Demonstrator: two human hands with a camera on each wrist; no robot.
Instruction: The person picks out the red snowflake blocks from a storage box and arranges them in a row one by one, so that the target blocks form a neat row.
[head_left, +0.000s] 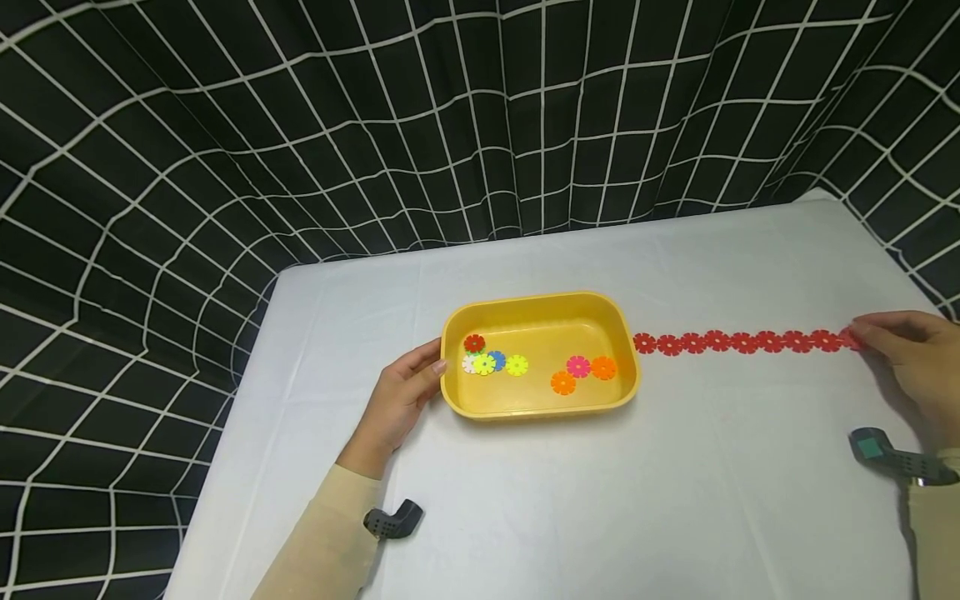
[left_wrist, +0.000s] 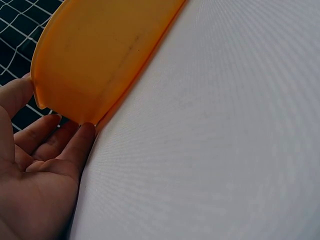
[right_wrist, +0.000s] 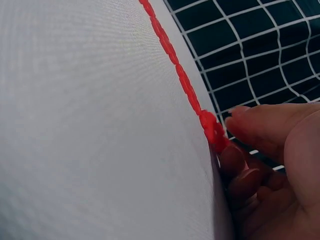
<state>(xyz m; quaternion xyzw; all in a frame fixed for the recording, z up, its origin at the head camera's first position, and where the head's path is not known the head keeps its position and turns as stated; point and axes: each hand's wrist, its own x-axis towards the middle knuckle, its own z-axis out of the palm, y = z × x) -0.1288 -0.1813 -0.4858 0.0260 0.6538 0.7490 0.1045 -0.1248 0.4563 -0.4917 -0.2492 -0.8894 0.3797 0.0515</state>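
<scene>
A yellow plastic tray [head_left: 540,408] lies on the white table, with several flower-shaped notched discs inside. My left hand [head_left: 401,392] grips its left end; in the left wrist view the thumb lies at the rim of the tray [left_wrist: 105,55] and the fingertips touch the end wall low down. From the tray's right side a straight row of red notched discs [head_left: 742,342] runs to the right. At its far right end my right hand [head_left: 911,354] pinches the last red disc. The right wrist view shows that red disc [right_wrist: 212,131] at the thumb and fingertips, partly hidden.
In the tray, a red disc [head_left: 474,342], a blue disc [head_left: 497,360] and yellow-green discs [head_left: 517,365] lie to the left; orange discs [head_left: 603,368] and a pink disc [head_left: 578,366] lie to the right. A black gridded curtain [head_left: 480,125] hangs behind the white tablecloth [head_left: 600,508].
</scene>
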